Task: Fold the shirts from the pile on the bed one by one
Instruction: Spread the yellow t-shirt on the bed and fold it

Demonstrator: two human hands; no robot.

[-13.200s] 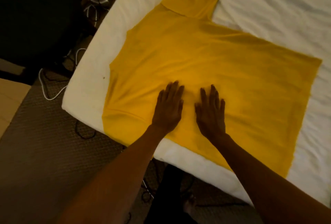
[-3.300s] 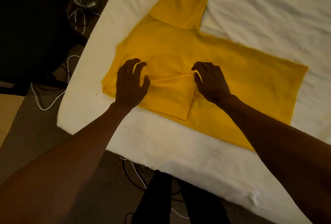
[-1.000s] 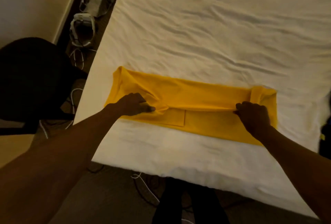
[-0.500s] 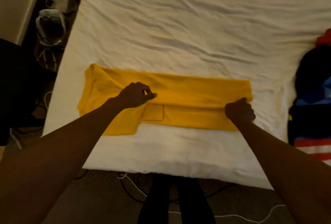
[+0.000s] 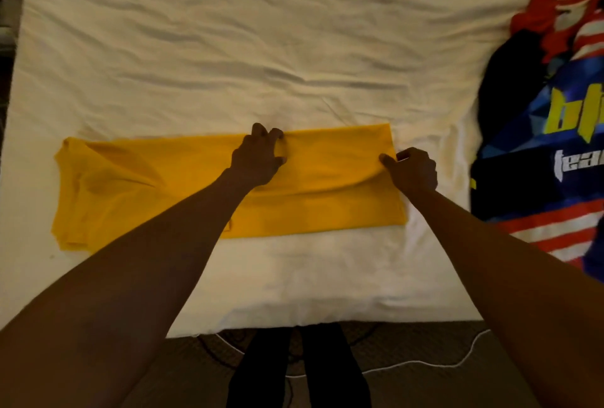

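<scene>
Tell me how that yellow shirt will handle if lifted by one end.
Probably floppy: the yellow shirt wrinkles and sags where the right hand pinches it. Likely light, since it lies thin and flat on the bed.

Plain golden yellow all over the shirt (image 5: 327,205). Creamy white on the sheet (image 5: 228,48). At the right, in the pile (image 5: 523,185): deep blue facets with yellow and white lettering, black, red-and-white stripes, solid red at the far end. Near edge: brown carpet (image 5: 441,388), white cable (image 5: 425,363), black trousers (image 5: 261,375).
</scene>
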